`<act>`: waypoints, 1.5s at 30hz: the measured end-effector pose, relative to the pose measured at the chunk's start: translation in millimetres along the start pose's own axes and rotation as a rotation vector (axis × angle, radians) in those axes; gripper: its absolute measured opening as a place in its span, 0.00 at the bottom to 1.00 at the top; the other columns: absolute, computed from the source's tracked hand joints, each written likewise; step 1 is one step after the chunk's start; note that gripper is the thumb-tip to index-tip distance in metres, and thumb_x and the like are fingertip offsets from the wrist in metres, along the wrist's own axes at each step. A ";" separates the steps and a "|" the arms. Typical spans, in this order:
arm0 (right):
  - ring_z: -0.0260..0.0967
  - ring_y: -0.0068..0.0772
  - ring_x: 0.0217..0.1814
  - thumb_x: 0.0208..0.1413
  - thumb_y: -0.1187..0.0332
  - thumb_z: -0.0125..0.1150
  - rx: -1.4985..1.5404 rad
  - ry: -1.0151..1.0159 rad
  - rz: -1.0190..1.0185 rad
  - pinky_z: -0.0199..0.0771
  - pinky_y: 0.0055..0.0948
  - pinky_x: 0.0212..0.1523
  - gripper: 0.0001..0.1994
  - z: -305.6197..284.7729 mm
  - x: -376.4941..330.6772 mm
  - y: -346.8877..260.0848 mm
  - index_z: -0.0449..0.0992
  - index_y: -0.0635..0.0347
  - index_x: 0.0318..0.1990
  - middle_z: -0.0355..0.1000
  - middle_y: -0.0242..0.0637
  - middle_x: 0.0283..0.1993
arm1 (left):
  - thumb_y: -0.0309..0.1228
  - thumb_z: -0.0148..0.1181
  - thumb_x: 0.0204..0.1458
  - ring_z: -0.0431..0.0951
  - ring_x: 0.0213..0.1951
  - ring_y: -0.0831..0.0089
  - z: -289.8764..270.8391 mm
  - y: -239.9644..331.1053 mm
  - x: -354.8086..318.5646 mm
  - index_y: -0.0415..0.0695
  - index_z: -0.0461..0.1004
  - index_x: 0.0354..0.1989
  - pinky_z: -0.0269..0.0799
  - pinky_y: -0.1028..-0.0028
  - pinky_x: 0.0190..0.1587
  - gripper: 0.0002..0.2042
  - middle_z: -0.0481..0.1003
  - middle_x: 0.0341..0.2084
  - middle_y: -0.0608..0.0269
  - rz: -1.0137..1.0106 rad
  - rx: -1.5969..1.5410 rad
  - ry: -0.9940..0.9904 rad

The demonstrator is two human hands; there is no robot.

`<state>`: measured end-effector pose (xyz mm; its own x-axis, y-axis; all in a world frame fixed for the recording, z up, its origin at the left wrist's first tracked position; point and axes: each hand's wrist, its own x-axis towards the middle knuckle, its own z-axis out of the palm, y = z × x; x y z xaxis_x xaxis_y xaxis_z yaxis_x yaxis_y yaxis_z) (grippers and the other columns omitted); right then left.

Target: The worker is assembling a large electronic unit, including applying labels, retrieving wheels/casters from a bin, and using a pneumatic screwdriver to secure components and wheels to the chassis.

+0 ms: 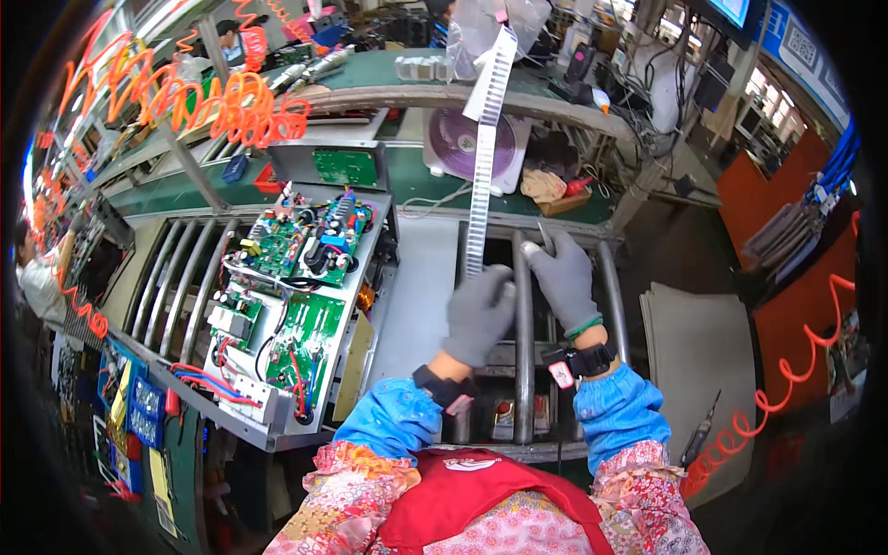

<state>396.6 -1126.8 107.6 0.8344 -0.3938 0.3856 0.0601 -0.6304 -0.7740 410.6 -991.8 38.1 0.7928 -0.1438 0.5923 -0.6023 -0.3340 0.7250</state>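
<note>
My left hand (479, 314), in a grey glove, is closed on the lower end of a long white strip of labels (481, 185) with dark printed marks. The strip rises away from me past the fan, up to a clear plastic bag. In my grey-gloved right hand (564, 282), a thin pointed tool (546, 237) sticks up between thumb and fingers; its kind is mostly hidden. Both hands are above the metal rollers (524, 370). To their left lies an open metal chassis (370, 268) with green circuit boards (310, 338), wires and components.
A purple fan (467, 146) stands behind the rollers, with a crumpled brown cloth (543, 185) beside it. Orange coiled air hoses (231, 106) hang at upper left. A screwdriver (705, 430) hangs at right near flat grey sheets (698, 342). Other people work at far left.
</note>
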 end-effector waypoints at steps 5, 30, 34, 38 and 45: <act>0.70 0.42 0.38 0.51 0.61 0.62 0.054 -0.135 0.122 0.68 0.37 0.43 0.15 -13.2 -6.7 5.1 0.77 0.66 0.39 0.72 0.48 0.31 | 0.32 0.66 0.40 0.74 0.52 0.55 -35.0 -70.0 83.2 0.36 0.64 0.60 0.68 0.66 0.54 0.35 0.74 0.49 0.46 -0.280 0.022 0.123; 0.73 0.53 0.30 0.50 0.61 0.61 0.134 -0.201 0.250 0.72 0.42 0.32 0.12 3.7 -27.2 47.6 0.75 0.61 0.34 0.74 0.49 0.27 | 0.35 0.57 0.51 0.76 0.48 0.53 24.5 18.4 -24.4 0.41 0.70 0.55 0.72 0.63 0.50 0.22 0.76 0.45 0.48 -0.059 0.423 -0.584; 0.72 0.23 0.31 0.53 0.72 0.55 0.567 -0.362 0.401 0.71 0.26 0.33 0.10 -11.2 -17.6 56.8 0.77 0.69 0.38 0.76 0.36 0.28 | 0.49 0.55 0.56 0.71 0.56 0.59 -7.8 2.4 -40.9 0.33 0.57 0.64 0.61 0.61 0.61 0.36 0.68 0.56 0.45 -0.776 -0.898 -0.294; 0.69 0.16 0.32 0.57 0.68 0.56 0.650 -0.488 0.398 0.68 0.17 0.34 0.13 -22.6 -16.0 58.9 0.73 0.66 0.47 0.76 0.34 0.34 | 0.61 0.48 0.55 0.69 0.58 0.58 -21.3 4.9 -58.4 0.35 0.59 0.64 0.61 0.58 0.62 0.41 0.68 0.57 0.46 -0.932 -1.310 -0.690; 0.67 0.15 0.32 0.58 0.67 0.56 0.638 -0.365 0.267 0.67 0.17 0.31 0.12 -14.9 -17.8 67.2 0.74 0.65 0.46 0.76 0.33 0.34 | 0.43 0.61 0.54 0.74 0.51 0.69 -20.2 47.8 -70.5 0.33 0.64 0.60 0.67 0.69 0.56 0.31 0.73 0.50 0.54 -0.921 -1.169 -0.843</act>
<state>377.7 -1172.2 56.2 0.9856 -0.1638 0.0416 0.0429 0.0044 -0.9991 324.0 -978.8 38.2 0.4866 -0.8518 -0.1941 0.6088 0.1712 0.7746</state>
